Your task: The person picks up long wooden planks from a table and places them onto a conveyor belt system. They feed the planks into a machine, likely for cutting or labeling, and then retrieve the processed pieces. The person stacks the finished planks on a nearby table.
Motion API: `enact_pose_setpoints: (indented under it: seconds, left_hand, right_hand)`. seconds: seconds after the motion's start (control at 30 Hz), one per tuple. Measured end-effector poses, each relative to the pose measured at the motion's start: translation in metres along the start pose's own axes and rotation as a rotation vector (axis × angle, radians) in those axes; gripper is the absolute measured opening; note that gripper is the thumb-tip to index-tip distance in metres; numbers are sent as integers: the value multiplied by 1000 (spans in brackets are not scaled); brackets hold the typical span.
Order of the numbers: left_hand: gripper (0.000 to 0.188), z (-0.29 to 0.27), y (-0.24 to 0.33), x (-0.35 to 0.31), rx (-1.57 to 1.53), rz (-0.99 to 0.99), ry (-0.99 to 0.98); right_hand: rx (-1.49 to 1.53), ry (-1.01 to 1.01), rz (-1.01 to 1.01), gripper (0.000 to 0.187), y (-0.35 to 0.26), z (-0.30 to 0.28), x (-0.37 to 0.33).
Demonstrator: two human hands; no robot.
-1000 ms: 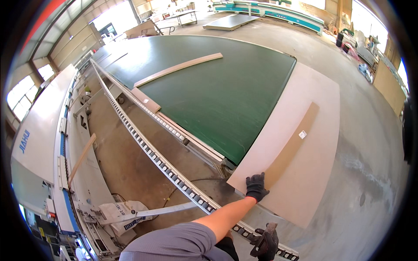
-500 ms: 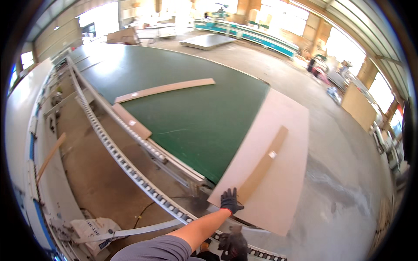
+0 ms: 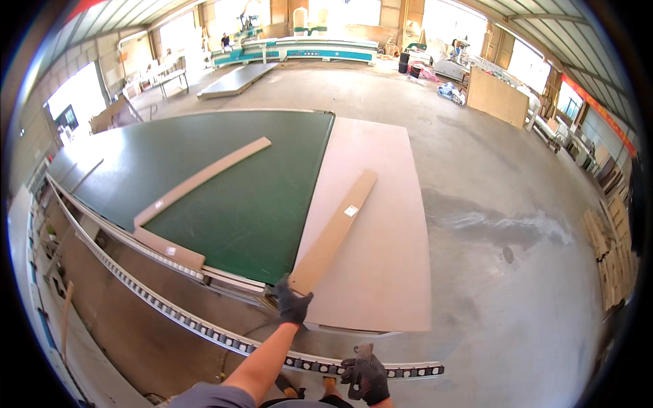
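Observation:
A long brown board strip (image 3: pixel 335 232) with a small white label lies slantwise on a pale pinkish panel (image 3: pixel 388 258). My left hand (image 3: pixel 294 306), in a dark glove, has its thumb and fingers around the strip's near end, at the corner where the panel meets the green table. Low in front of me, my right hand (image 3: pixel 368 378), also gloved, is closed over the roller rail. Something brownish shows at its top, too small to make out. Two more labelled strips lie to the left: a long strip (image 3: pixel 204 178) on the green surface and a shorter strip (image 3: pixel 170 250) along its near edge.
The green-topped table (image 3: pixel 238 224) stretches away to the left. A roller rail (image 3: pixel 170 309) runs along my side of it, curving past my feet. A long teal-and-white machine (image 3: pixel 299 51) and a grey slab (image 3: pixel 235 80) stand farther off. Stacked wood (image 3: pixel 615 251) lies at the right.
My view has swung right. My left hand has gone from spread beside the strip's near end to gripping it, and that end has shifted left toward the panel's edge. The right hand stays low and closed.

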State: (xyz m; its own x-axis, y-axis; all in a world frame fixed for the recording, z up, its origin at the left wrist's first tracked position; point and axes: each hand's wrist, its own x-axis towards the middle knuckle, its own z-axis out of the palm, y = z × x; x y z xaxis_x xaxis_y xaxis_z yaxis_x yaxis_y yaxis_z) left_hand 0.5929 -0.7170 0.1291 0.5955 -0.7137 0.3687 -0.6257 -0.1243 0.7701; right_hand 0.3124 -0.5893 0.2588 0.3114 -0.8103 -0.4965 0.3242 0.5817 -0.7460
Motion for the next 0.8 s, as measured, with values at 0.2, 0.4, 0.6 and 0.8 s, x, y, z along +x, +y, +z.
enact_pose_setpoints:
  seconds: [0.2, 0.4, 0.6, 0.8]
  left_hand:
    - [50, -115, -22, 36, -1075, -655, 298]
    - [35, -183, 150, 64, -438, 144, 151]
    - [38, -204, 312, 83, -230, 830, -105]
    - [40, -185, 357, 79, -210, 986, -214]
  right_hand:
    - [-199, -214, -59, 46, -34, 13, 44]
    - [-754, -294, -957, 43, -133, 97, 59]
    - [-881, -251, -1412, 70, -206, 138, 40]
    - [-870, -172, -1367, 62, -221, 104, 23]
